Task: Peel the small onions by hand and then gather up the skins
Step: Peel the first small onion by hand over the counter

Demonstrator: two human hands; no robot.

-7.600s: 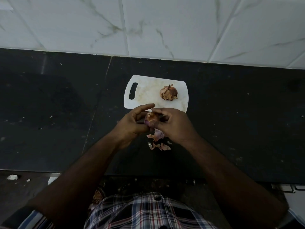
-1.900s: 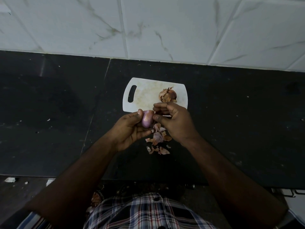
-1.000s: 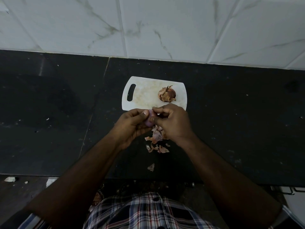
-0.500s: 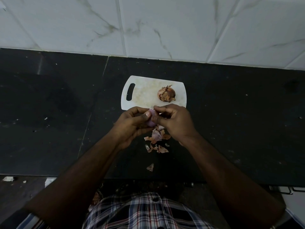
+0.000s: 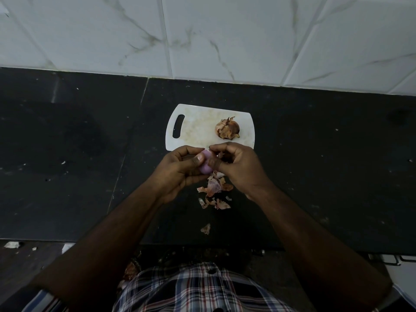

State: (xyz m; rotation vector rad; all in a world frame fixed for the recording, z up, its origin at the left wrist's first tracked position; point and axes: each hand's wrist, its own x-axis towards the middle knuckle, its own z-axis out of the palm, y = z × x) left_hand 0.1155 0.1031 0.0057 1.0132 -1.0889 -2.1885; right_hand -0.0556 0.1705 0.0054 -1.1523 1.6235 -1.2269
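Both hands are meeting just off the near edge of the white cutting board point(image 5: 198, 131), above the black counter point(image 5: 315, 176). The left hand point(image 5: 180, 172) is curling its fingers and thumb around a peeled, pale purple onion point(image 5: 206, 164), with the thumb pressing across the onion's front. The right hand point(image 5: 238, 167) is touching the same onion from the opposite side, its fingers bent in and pinching at the onion's right end; whether a strip of skin is lying between those fingertips cannot be told.

1 unpeeled onion point(image 5: 227, 128) is sitting on the right half of the board, its brown papery skin flaking outward. The board's handle slot is facing the left edge of the counter.

A loose heap of skins point(image 5: 213, 190) is lying on the counter directly beneath the hands, between the 2 wrists. 1 stray skin piece point(image 5: 206, 229) is lying apart from the heap, close to the counter's near edge.

White marbled tiles point(image 5: 202, 30) are backing the far edge of the counter. A plaid shirt point(image 5: 198, 289) is showing at the bottom of the view.
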